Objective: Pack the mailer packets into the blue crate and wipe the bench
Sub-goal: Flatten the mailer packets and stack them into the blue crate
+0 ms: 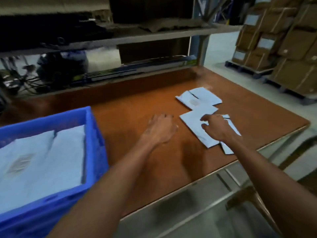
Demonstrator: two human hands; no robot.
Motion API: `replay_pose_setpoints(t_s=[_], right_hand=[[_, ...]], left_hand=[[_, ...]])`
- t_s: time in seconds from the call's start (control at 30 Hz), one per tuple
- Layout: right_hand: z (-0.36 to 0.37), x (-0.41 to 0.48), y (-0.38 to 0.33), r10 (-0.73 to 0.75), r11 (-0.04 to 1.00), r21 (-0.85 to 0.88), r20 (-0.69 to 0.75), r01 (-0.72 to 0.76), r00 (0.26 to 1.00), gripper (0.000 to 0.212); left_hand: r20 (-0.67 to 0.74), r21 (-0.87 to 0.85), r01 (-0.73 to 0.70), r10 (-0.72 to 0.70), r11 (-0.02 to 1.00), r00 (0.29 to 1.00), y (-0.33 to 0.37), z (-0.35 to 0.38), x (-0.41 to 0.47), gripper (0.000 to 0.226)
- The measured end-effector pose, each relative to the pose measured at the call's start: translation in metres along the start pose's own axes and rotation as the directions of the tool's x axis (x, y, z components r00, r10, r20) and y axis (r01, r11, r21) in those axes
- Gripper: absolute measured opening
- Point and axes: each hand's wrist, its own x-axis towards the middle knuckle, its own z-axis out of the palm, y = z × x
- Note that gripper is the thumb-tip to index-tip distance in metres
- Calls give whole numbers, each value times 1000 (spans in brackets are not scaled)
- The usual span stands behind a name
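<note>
- Brown wooden surface (128,117) carries a blue plastic crate (96,134) holding pale flat mailer packets (51,160).
- Right of the crate, left hand (161,129) spread, released; right hand (217,127) over loose packets (192,121), grip unclear.

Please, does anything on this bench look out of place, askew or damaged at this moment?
Nothing looks spilled or damaged. Only the pale flat mailer packets lie askew, overlapping at different angles on the orange-brown bench, not yet inside the blue plastic crate.
</note>
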Motion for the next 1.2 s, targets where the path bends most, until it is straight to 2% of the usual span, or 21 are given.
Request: replay_pose_setpoints(t_s=[0.1,0.17,0.3,0.37,0.43,0.53,0.67,0.73,0.83,0.9,1.0,1.1,1.2], right_hand=[[15,4,95,108,994,9,59,-108,992,43],[22,9,134,129,991,13,91,-131,987,51],[36,28,172,90,994,-75,149,-79,985,62],[44,36,180,71,994,-97,228,-50,971,63],[54,36,183,60,992,-127,288,-23,956,63],[67,30,182,39,987,-159,232,-1,972,65],[76,23,166,-47,986,-148,211,79,976,79],[79,17,149,-97,979,-159,205,131,974,81],[88,7,116,-160,973,-131,222,192,962,81],[95,6,99,-184,968,-133,190,211,964,81],[108,7,89,-188,965,-147,192,218,963,78],[115,7,85,-186,969,-126,185,212,965,81],[117,5,81,-194,966,-132,191,221,962,103]], left_hand=[[104,-95,-35,45,995,993,58,74,43,55],[160,-141,16,7,990,987,91,111,64,58],[143,-88,109,-96,990,985,133,154,114,67],[186,-52,139,-127,989,974,134,170,136,69],[253,-1,131,-126,991,959,122,184,143,69],[263,19,82,-84,996,961,97,189,136,64],[247,5,81,-80,997,966,62,179,115,56],[220,2,107,-105,994,970,46,174,98,51],[98,15,170,-171,985,980,31,171,69,46],[45,50,225,-227,973,973,28,171,59,59],[76,114,269,-278,956,957,32,176,54,76],[33,151,278,-286,948,958,38,182,46,76],[23,161,293,-301,942,953,43,184,39,67]])
